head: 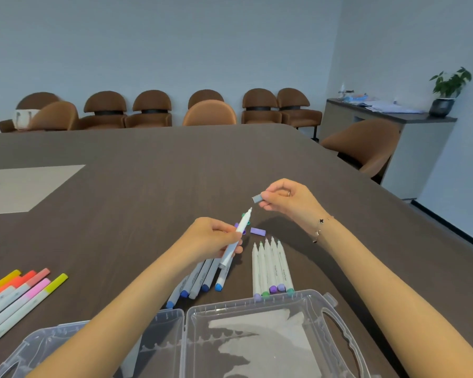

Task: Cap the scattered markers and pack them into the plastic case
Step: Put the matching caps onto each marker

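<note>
My left hand (pixel 216 238) grips an uncapped white marker (pixel 236 237), its tip pointing up and to the right. My right hand (pixel 287 199) pinches a grey-blue cap (pixel 256 199) a little above and right of that tip, apart from it. Several uncapped markers with green and purple ends (pixel 271 268) lie side by side in front of the clear plastic case (pixel 336 317), which lies open at the near edge. Blue-ended markers (pixel 200 279) lie in a loose pile under my left hand. A purple cap (pixel 257 231) lies on the table.
Capped pink, orange and yellow markers (pixel 22 287) lie at the left edge of the dark table (pixel 175 173). More loose caps sit behind the held marker, partly hidden. Brown chairs (pixel 210 113) line the far side, and a cabinet with a plant (pixel 448 88) stands at the right.
</note>
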### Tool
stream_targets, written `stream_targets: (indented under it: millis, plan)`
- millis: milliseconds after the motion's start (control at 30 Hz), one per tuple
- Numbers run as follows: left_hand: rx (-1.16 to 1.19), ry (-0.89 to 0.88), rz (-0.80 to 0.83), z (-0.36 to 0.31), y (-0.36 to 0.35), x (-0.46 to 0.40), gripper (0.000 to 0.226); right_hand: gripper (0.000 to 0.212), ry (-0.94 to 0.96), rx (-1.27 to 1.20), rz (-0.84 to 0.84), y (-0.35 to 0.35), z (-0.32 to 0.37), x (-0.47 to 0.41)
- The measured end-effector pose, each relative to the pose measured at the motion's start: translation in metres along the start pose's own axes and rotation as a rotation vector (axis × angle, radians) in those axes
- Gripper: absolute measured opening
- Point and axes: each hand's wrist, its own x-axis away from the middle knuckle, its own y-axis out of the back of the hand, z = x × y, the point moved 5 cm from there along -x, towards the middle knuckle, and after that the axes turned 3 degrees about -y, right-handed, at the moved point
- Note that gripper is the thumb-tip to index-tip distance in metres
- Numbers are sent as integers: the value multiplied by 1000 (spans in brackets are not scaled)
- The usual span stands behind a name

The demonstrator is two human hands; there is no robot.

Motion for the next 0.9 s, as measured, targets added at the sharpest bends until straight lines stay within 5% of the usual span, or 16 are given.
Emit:
stream_targets:
  millis: [900]
  plan:
    - [65, -14, -65, 13, -7, -5, 27, 16, -30, 117, 3, -21, -21, 3]
